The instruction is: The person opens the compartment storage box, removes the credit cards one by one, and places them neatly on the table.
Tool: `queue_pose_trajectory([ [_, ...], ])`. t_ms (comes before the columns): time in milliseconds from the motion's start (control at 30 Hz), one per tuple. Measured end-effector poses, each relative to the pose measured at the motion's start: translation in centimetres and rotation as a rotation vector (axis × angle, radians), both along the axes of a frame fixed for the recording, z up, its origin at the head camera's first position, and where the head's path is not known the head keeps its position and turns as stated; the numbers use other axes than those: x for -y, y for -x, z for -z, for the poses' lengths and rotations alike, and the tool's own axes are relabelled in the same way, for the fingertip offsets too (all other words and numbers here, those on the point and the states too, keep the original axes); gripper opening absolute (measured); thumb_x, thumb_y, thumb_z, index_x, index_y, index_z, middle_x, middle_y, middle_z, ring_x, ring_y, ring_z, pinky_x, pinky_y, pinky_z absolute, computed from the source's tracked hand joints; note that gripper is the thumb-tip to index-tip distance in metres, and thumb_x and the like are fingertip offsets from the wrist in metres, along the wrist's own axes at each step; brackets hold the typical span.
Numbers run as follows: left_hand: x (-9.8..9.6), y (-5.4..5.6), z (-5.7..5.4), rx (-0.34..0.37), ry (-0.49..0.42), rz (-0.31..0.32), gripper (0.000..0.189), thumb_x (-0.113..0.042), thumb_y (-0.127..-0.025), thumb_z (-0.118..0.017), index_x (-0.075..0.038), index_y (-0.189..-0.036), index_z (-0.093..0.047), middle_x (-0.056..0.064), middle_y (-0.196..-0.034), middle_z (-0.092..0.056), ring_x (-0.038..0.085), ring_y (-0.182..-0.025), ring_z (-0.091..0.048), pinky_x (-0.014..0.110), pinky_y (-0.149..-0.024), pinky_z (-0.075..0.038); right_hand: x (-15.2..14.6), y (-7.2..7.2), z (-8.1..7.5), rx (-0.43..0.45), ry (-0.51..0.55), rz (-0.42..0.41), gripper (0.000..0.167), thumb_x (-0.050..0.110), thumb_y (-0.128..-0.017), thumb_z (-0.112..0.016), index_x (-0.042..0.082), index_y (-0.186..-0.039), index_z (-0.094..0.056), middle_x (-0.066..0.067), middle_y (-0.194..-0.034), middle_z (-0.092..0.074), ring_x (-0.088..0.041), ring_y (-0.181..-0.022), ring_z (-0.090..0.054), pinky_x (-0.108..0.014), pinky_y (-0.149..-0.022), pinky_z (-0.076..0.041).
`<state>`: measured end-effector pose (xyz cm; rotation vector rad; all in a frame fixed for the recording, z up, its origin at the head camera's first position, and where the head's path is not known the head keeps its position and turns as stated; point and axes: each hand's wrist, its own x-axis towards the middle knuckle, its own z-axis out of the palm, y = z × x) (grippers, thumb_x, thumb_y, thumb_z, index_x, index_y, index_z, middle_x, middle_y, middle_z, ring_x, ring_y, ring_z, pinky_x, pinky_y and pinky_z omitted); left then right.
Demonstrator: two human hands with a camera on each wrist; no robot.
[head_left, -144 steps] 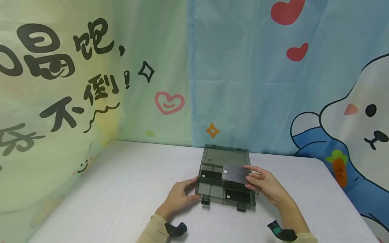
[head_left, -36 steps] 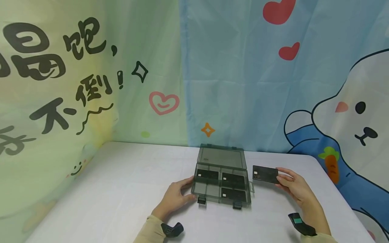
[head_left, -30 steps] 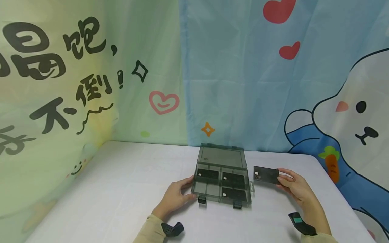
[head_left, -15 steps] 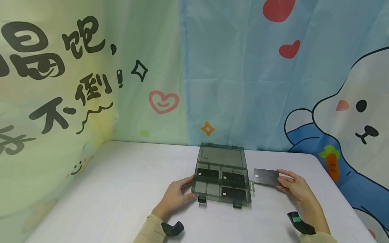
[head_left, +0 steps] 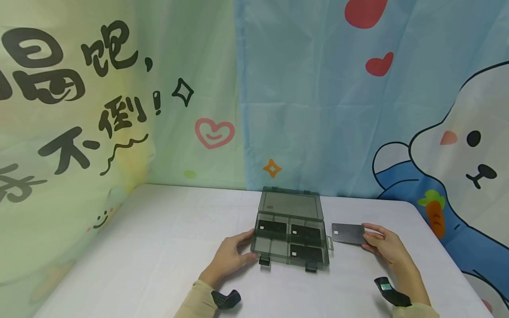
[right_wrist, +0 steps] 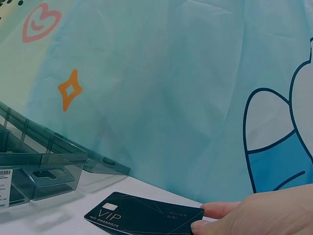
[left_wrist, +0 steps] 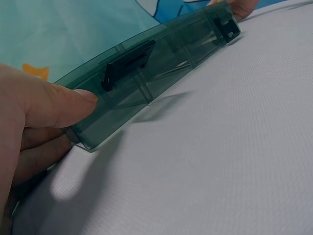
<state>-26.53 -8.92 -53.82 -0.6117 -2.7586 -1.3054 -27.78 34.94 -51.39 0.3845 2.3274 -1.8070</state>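
My left hand [head_left: 230, 259] grips the box [head_left: 291, 206]; right hand [head_left: 385, 248] pinches the card [head_left: 347, 233] only by its right edge, might slip imo

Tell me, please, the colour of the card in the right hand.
The VIP card is nearly black with pale lettering, seen best in the right wrist view.

the black rectangular plastic card [right_wrist: 149, 215] shows a pale chip square [right_wrist: 110, 206], light "vip" lettering [right_wrist: 108, 215] and fine pale lines. the translucent grey-green rectangular plastic box [head_left: 291, 206] has 2 black latches [head_left: 264, 259] and 3 black rectangular cards [head_left: 306, 252] inside. the yellow, green and blue fabric backdrop [head_left: 302, 110] bears red hearts [head_left: 379, 65] and an orange star [head_left: 267, 168].
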Motion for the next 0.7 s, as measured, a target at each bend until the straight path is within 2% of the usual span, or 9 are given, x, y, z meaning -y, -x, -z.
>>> queue_pose_trajectory([
  [433,-0.02,0.12,0.35,-0.012,-0.002,0.001,0.071,-0.033,-0.076,-0.075,-0.013,-0.139,-0.048,0.004,-0.132,-0.06,0.022,-0.122,-0.058,0.045,-0.109,-0.04,0.06,0.28,0.55,0.015,-0.063,0.036,0.06,0.018,-0.095,-0.056,0.001,-0.146,-0.029,0.003,-0.1,-0.061,-0.002,-0.074,-0.063,-0.02,-0.071,-0.059],
  [600,0.01,0.13,0.4,-0.015,-0.006,0.004,0.071,-0.032,-0.076,-0.075,-0.013,-0.139,-0.048,0.003,-0.132,-0.06,0.022,-0.122,-0.057,0.046,-0.109,-0.04,0.31,0.22,0.55,0.007,-0.114,0.036,0.058,0.021,-0.096,-0.056,-0.001,-0.145,-0.033,-0.019,-0.124,-0.054,0.0,-0.077,-0.06,-0.019,-0.072,-0.058],
  [700,0.01,0.17,0.42,-0.019,-0.009,0.008,0.071,-0.032,-0.076,-0.075,-0.013,-0.139,-0.048,0.003,-0.132,-0.06,0.022,-0.122,-0.057,0.046,-0.109,-0.04,0.49,0.19,0.49,0.006,-0.144,0.042,0.058,0.022,-0.095,-0.057,-0.001,-0.144,-0.035,-0.024,-0.131,-0.048,0.0,-0.08,-0.058,-0.019,-0.072,-0.058],
])
